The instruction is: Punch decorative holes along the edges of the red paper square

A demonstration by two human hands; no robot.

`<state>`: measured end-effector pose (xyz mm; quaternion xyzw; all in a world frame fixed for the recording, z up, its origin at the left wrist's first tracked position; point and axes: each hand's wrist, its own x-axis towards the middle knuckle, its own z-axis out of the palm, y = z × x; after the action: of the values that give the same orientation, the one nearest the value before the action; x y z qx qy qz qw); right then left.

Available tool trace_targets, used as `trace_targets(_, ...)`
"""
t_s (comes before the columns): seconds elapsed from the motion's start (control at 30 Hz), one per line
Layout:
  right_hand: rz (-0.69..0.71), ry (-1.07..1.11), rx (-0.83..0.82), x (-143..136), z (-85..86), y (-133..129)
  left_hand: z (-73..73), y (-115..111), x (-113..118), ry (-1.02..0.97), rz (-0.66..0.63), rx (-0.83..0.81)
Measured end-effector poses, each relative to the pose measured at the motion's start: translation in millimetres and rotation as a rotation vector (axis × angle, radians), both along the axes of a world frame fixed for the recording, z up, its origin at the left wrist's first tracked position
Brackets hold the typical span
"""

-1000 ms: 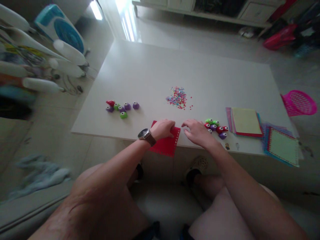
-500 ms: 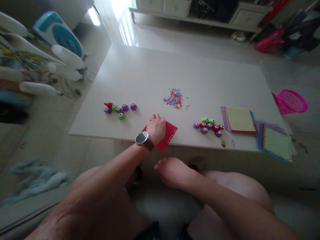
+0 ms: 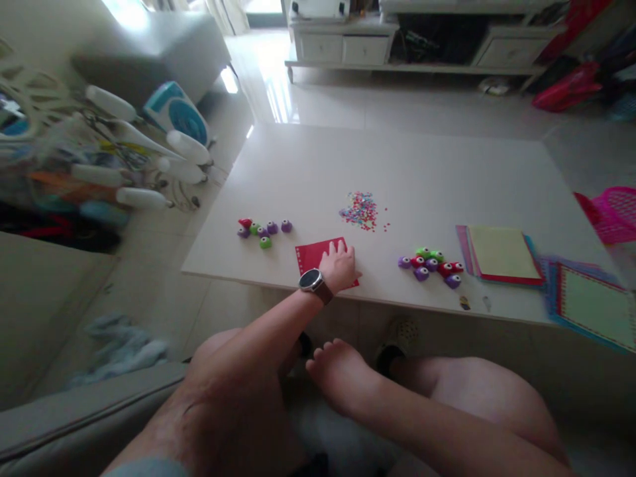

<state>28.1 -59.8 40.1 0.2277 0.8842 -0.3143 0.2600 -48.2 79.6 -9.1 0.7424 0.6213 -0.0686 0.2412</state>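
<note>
A small red sheet of paper point(image 3: 314, 253) lies at the near edge of the white table, with a row of small punched holes along its left edge. My left hand point(image 3: 340, 266), wearing a round watch point(image 3: 311, 281) on the wrist, rests on the right part of the sheet with fingers spread. Held low in front of the table, over my lap, my right hand point(image 3: 338, 371) has its fingers curled in loosely, and nothing shows in it. Beyond the sheet sits a pile of tiny multicoloured paper cutouts point(image 3: 362, 212).
Purple, green and red eye-topped craft punches form one group on the left point(image 3: 262, 232) and another on the right point(image 3: 431, 265). Farther right are a coloured paper stack point(image 3: 501, 252), punched-edge sheets point(image 3: 596, 305) and a pink basket point(image 3: 616, 212).
The red sheet has turned, so its punched edge now faces left instead of right. My left hand has shifted to the sheet's right side with fingers spread. The view has tilted up.
</note>
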Motion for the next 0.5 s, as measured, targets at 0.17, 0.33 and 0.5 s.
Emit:
trace_targets(0.17,0.001,0.033,-0.026,-10.6,1.3,4.0,5.1,3.2,3.8,-0.025,0.020,0.009)
trace_targets(0.33,0.018,0.060,-0.021,-27.6,-3.9,5.7,9.7,8.0,-2.4,-0.064,0.039,0.013)
trace_targets(0.5,0.025,0.089,-0.027,-33.8,-6.2,1.4,13.0,19.7,-25.9,-0.054,0.060,0.150)
